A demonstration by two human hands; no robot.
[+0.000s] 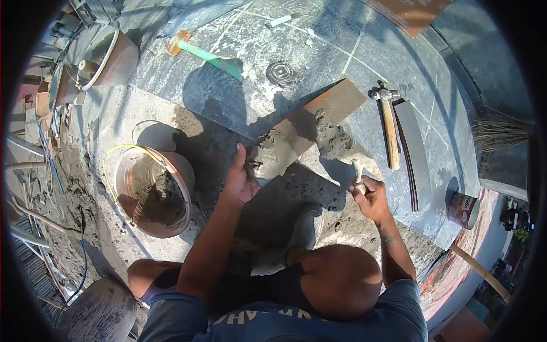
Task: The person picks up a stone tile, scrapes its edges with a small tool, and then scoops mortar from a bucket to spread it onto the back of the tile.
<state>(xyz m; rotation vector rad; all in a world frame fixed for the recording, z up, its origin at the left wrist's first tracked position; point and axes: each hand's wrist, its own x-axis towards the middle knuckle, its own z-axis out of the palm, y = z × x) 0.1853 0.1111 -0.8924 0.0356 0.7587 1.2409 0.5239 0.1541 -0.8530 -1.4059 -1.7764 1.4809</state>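
Observation:
My left hand (241,181) grips the near end of a long, narrow tile (345,101), thumb up at its edge. Grey wet mortar (274,155) is spread on the end closest to that hand, and the far end is bare brown. In my right hand (371,198), the fingers are wrapped round the handle of a trowel (358,170). A lump of mortar (334,140) covers most of the trowel's blade, which overlaps the tile's side in this view. Below the tile lies a dark, shaded patch of rough mortar bed (310,185).
A bucket (187,202) of mortar with a yellow handle stands at left. A hammer (391,134) and thin tile strips (419,151) lie at right, near a can (463,210). Farther off are a green-handled mallet (211,57), a floor drain (281,73) and bristles of a broom (501,132).

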